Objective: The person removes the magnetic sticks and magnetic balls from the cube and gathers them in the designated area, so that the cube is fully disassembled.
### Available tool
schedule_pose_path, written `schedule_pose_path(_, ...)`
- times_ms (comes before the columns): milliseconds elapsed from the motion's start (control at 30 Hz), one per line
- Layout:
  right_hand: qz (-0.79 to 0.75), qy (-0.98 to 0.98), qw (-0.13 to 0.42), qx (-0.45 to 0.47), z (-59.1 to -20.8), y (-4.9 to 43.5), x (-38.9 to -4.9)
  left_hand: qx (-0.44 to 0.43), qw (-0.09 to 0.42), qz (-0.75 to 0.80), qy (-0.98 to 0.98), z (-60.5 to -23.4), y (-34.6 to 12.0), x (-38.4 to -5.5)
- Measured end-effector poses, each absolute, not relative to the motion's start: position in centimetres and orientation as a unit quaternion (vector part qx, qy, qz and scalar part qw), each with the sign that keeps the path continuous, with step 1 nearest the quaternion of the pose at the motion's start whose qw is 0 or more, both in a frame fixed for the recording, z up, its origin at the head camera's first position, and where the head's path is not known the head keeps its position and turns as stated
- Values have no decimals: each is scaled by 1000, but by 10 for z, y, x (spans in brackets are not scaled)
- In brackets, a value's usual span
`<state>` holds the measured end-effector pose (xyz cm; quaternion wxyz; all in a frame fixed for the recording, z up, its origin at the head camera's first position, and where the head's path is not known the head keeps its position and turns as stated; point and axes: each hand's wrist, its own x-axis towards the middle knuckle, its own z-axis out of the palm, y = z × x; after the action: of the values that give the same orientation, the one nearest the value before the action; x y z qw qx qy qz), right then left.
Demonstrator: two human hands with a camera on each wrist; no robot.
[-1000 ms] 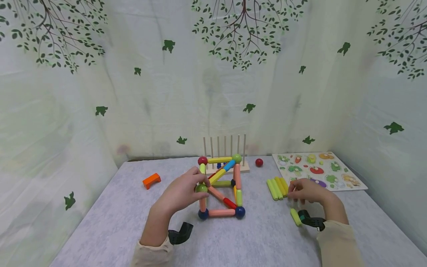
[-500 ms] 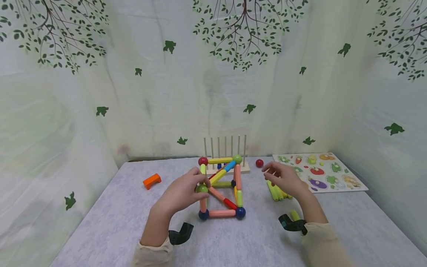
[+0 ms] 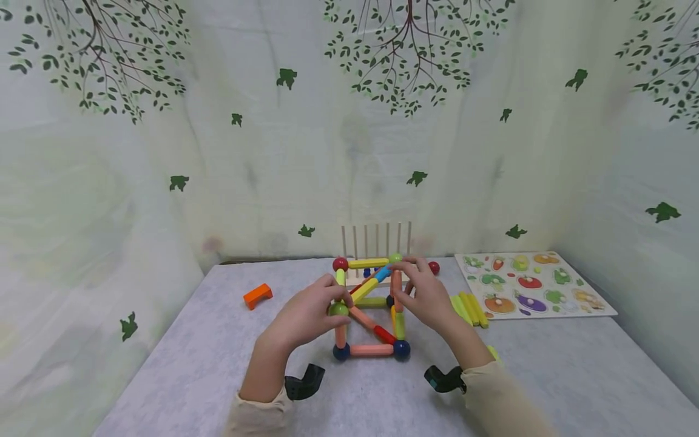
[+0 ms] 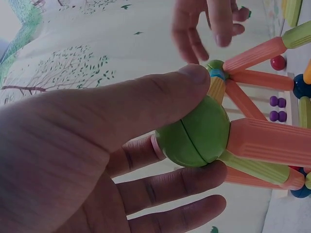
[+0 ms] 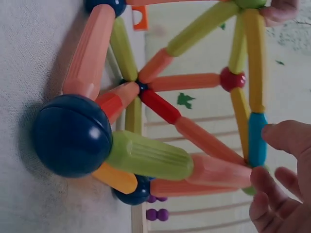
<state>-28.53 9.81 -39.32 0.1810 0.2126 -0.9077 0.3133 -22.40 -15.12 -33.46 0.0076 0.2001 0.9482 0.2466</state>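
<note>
A frame of coloured magnetic sticks and balls (image 3: 371, 350) stands mid-table. My left hand (image 3: 311, 306) holds the green ball (image 4: 194, 136) at its near upper left corner, thumb on one side and fingers on the other. From that ball a yellow stick (image 5: 256, 63) runs into a blue stick (image 5: 257, 141) toward the far right corner. There my right hand (image 3: 428, 294) hovers with loosely bent fingers. Its thumb tip overlaps the blue stick in the right wrist view, and its fingertips come right up to a pink stick (image 5: 221, 170). A green ball (image 3: 395, 258) tops that corner, partly covered.
Behind the frame stands a wooden rack of upright pegs (image 3: 377, 240), a red ball (image 3: 434, 267) beside it. Several yellow and green sticks (image 3: 472, 309) lie at right by a vegetable picture board (image 3: 532, 285). An orange block (image 3: 258, 295) lies at left.
My right hand has left the loose sticks on the right and moved leftward to the frame's far right corner. The left hand keeps its hold on the green ball. The head view has shifted slightly.
</note>
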Motion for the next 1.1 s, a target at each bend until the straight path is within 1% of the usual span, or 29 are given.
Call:
schedule_pose_path(167, 235, -929, 192, 212, -390, 82, -296, 203, 4, 244, 948, -334, -152, -224)
schedule_pose_path(300, 203, -934, 198, 217, -389, 77, -303, 200, -6, 237, 951, -334, -150, -223)
schedule_pose_path(467, 191, -934, 202, 225, -388, 78, -305, 176, -55, 202, 962, -339, -141, -225)
schedule_pose_path(700, 184, -928, 216, 240, -387, 76, -305, 114, -115, 142, 977, -353, -122, -229)
schedule_pose_path(867, 181, -923, 225, 253, -389, 75, -304, 88, -164, 105, 977, -361, -111, -228)
schedule_pose_path(967, 185, -920, 229, 258, -390, 74, -305, 79, -176, 108, 975, -362, -108, -227)
schedule_pose_path(1100, 200, -914, 224, 272, -389, 76, -306, 76, -175, 107, 976, -362, -108, -228)
